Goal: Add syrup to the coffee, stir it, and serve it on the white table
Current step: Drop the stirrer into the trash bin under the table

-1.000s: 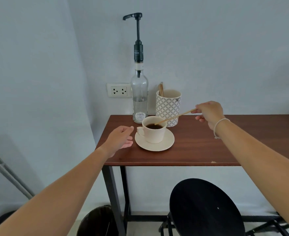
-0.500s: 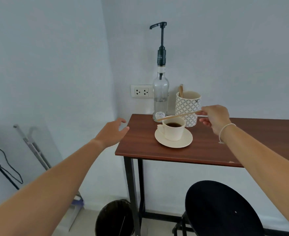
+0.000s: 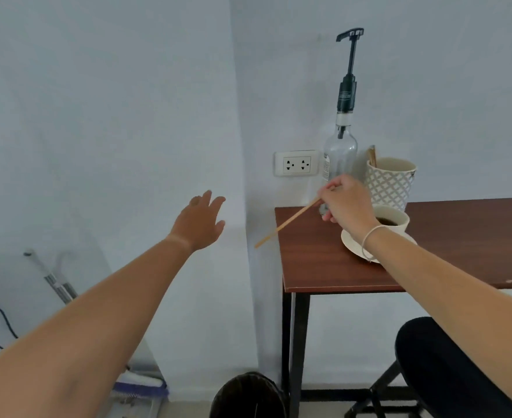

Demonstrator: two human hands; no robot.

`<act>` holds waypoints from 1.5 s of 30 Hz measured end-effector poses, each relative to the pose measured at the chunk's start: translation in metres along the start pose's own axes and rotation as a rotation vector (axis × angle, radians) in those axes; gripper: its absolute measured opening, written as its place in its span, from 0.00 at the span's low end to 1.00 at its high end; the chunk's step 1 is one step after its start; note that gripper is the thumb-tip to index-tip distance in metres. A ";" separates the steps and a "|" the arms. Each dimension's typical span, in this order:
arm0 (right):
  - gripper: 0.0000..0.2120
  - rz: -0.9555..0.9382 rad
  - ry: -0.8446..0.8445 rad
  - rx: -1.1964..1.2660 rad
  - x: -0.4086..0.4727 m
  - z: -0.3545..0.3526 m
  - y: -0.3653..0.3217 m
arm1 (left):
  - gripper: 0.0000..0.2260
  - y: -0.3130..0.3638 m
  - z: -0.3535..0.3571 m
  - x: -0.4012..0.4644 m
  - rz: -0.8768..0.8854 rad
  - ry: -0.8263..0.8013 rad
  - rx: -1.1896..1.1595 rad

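Head view, near to far. Two bare forearms reaching in from the lower edge. Nearest on the floor: one dark bin [image 3: 248, 395] beside the table leg, one black stool [image 3: 447, 366] at right. Left hand [image 3: 199, 220] spread open, fingers apart, holding nothing, raised in the air left of the brown table [image 3: 318, 260] and touching no object. Right hand [image 3: 346, 200] closed in a pinch on one wooden stir stick [image 3: 288, 223], tip pointing down-left past the table edge, clear of the cup. One cup of coffee [image 3: 392, 220] standing on one saucer [image 3: 352, 244], just behind the right wrist. Farther back: one pump syrup bottle [image 3: 340, 152], one patterned holder [image 3: 389, 182] with spare sticks, count unclear, one wall socket [image 3: 297, 163]. Judged progress: stick out of the cup and aimed toward the bin, so stirring probably finished; syrup dose not verifiable. Outstanding: stick disposal, then serving. White table not in view.
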State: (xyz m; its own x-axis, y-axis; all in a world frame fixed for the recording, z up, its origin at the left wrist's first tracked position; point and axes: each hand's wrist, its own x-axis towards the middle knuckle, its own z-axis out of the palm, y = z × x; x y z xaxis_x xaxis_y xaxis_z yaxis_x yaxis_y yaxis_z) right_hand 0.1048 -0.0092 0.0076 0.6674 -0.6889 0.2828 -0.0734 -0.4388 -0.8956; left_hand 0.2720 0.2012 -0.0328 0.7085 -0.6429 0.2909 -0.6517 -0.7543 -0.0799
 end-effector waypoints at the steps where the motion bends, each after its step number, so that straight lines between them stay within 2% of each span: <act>1: 0.01 -0.025 -0.004 -0.046 -0.003 0.016 -0.002 | 0.26 -0.011 0.004 0.005 0.033 0.005 0.065; 5: 0.05 -0.100 -0.048 -0.204 -0.016 0.075 -0.005 | 0.28 -0.049 0.018 0.030 0.161 0.039 0.283; 7: 0.03 -0.118 -0.083 -0.291 -0.020 0.099 -0.004 | 0.28 -0.061 0.023 0.042 0.211 0.073 0.355; 12: 0.05 -0.132 -0.165 -0.498 -0.025 0.142 0.005 | 0.30 -0.075 0.039 0.065 0.308 0.123 0.457; 16: 0.06 -0.128 -0.229 -0.609 -0.023 0.168 0.022 | 0.31 -0.084 0.057 0.077 0.299 0.124 0.468; 37: 0.08 -0.101 -0.462 -0.847 -0.044 0.246 0.123 | 0.34 -0.096 0.098 0.093 0.364 0.372 0.627; 40: 0.06 -0.108 -0.509 -0.876 -0.052 0.254 0.135 | 0.34 -0.096 0.099 0.092 0.369 0.384 0.635; 45: 0.09 -0.104 -0.546 -0.885 -0.058 0.263 0.149 | 0.34 -0.096 0.100 0.092 0.370 0.398 0.653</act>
State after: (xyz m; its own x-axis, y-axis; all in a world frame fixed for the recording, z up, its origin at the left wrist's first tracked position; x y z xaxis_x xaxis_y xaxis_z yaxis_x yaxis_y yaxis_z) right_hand 0.2503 0.1174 -0.2326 0.9295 -0.3657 -0.0474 -0.3659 -0.8988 -0.2415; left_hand 0.4271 0.2016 -0.0939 0.2528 -0.8610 0.4414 -0.4488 -0.5085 -0.7349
